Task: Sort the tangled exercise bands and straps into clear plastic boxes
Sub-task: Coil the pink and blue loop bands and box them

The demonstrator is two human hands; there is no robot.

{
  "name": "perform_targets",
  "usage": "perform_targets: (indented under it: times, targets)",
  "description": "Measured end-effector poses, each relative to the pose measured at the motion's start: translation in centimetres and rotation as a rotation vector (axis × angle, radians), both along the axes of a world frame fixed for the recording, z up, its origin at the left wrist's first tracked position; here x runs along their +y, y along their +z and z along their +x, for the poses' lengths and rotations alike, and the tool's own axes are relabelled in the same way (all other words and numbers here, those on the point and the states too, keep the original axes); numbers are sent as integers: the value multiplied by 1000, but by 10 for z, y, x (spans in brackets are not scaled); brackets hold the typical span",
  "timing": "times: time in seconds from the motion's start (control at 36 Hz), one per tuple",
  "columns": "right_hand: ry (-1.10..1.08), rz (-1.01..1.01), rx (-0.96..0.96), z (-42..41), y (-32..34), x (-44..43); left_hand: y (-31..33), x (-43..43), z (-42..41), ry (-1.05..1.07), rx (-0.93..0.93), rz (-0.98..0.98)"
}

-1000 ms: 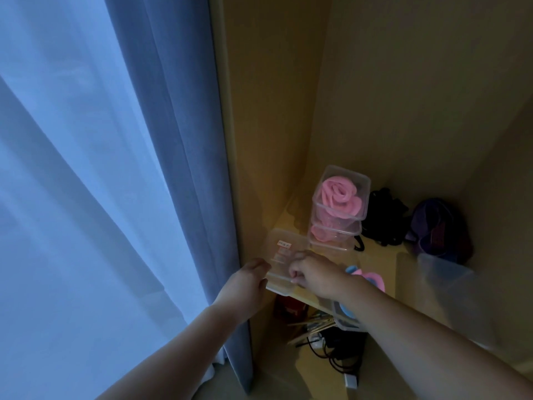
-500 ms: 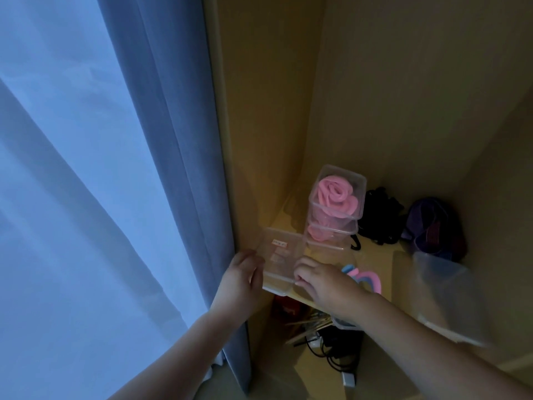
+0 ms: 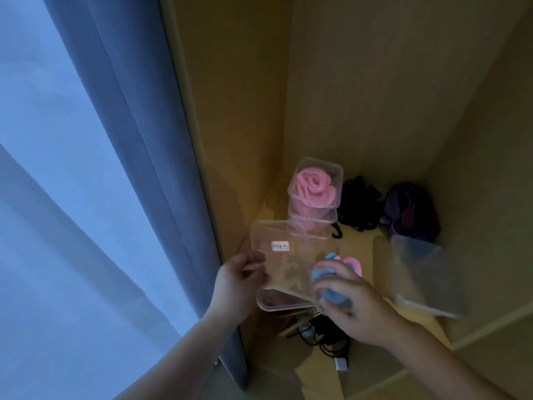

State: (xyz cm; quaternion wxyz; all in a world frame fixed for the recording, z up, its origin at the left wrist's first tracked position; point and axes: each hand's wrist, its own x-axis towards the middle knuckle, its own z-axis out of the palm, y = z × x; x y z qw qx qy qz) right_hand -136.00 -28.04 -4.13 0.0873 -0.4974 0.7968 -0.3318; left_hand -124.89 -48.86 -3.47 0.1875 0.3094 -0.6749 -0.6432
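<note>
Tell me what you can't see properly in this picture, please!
- Label on the clear lid: head view, writing too small and blurred to read.
- Blue band: mostly covered by the right hand gripping it, and motion-blurred.
- Clear box under that lid: contents veiled by the lid, which the left hand holds.
- Black straps: too dark to count.
- Cables below the shelf: partly behind the right hand.

Clear glossy plastic boxes [image 3: 315,194] hold soft pink cloth bands [image 3: 315,186] on a matt, smooth wooden shelf [image 3: 363,241].
</note>
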Motion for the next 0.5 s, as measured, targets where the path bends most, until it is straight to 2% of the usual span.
perform_targets:
  times: [0.08, 0.14, 0.28, 0.39, 0.44, 0.5]
  targets:
    - [-228, -221, -177, -6, 3, 8, -8, 19, -10, -72, -13, 36]
    - [-377, -282, -301, -12, 6, 13, -9, 35, -17, -131, -6, 55]
    - [-690, -152, -486, -29, -2, 29, -12, 73, -34, -266, 27, 115]
    - [-770, -103, -582, -36, -6, 32, -19, 91, -45, -303, 27, 123]
    - [-776, -102, -594, -39, -9, 31, -23, 95, -47, -310, 25, 54]
    - [-766, -72, -591, -39, -10, 29, -29, 95, -50, -285, 8, -100]
